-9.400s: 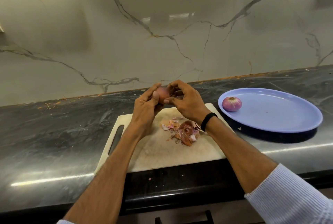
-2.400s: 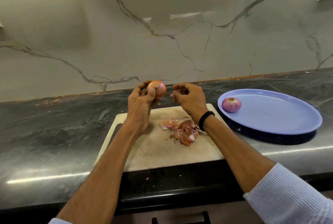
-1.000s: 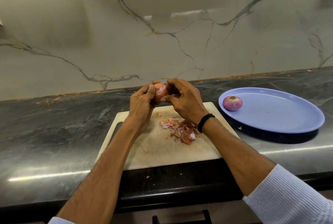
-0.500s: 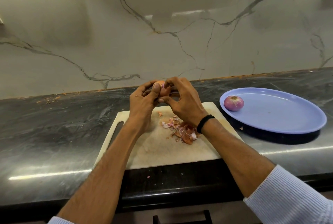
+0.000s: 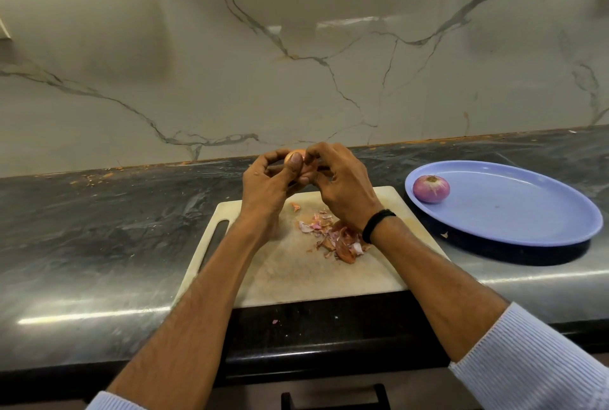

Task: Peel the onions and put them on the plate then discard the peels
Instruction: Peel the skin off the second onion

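Note:
A small orange-skinned onion (image 5: 297, 155) is held above the far edge of the white cutting board (image 5: 280, 274). My left hand (image 5: 267, 187) grips it, thumb pressed on its front. My right hand (image 5: 339, 184) closes on it from the right, fingertips pinching at its skin; most of the onion is hidden by fingers. A pile of pink and brown peels (image 5: 334, 238) lies on the board under my right wrist. One peeled purple onion (image 5: 431, 189) rests at the left side of the blue plate (image 5: 527, 228).
The board sits at the front edge of a dark stone counter (image 5: 99, 228), with a marble backsplash behind. The plate stands to the right of the board. A small peel scrap (image 5: 275, 321) lies on the counter's front ledge. A drawer handle (image 5: 333, 396) shows below.
2.4 s ago my right hand was apart from the onion; it has come back onto it and both hands now work closely at its skin. The peel pile and plate are unchanged.

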Demonstrator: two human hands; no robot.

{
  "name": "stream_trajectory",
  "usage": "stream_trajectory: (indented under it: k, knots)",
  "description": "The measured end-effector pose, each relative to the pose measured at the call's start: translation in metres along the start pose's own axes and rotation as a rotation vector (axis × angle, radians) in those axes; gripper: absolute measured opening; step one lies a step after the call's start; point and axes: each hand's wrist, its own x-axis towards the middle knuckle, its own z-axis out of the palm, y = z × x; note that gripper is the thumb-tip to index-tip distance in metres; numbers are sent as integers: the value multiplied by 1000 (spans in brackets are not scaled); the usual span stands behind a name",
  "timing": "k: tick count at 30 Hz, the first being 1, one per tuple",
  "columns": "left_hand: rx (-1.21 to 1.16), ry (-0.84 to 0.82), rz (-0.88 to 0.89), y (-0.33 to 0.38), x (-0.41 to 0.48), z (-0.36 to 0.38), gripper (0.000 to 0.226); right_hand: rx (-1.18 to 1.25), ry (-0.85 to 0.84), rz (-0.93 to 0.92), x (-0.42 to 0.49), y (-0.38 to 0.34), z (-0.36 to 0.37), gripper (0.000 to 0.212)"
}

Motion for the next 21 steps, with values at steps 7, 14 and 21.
stream_trajectory:
  k: [7,14,21]
  knots:
    - [37,-6,3,-3,3,0,44,-5,-53,45,-1,0,-1,17]
    - [37,-19,-1,-3,2,0,29,-29,-90,48,-2,2,1,18]
    - [-58,22,-17,2,1,2,43,-38,13,8,-1,1,7,15]
